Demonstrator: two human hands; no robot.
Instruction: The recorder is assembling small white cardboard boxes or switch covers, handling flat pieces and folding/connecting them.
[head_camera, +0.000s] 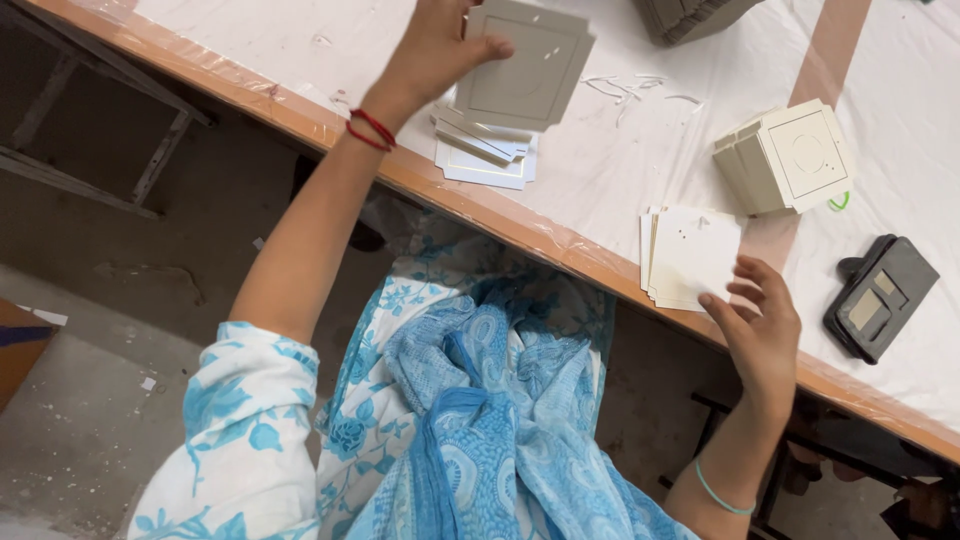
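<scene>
Left hand (435, 45) is gripping one grey card (525, 65); right hand (760, 325), open, is touching the white card stack (692, 255) (overhanging the bench (480, 205) edge, likely to slide off).

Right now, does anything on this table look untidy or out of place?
Yes. Thin white paper scraps lie scattered on the table cover, and the stack of cards below the left hand is fanned out unevenly.

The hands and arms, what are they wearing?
The left hand has red thread bands looped around its wrist, and that arm has a short white sleeve printed with blue flowers and leaves. The right hand has one thin light-blue band around its wrist. No rings or gloves show. A blue patterned scarf hangs in front of the body.
</scene>
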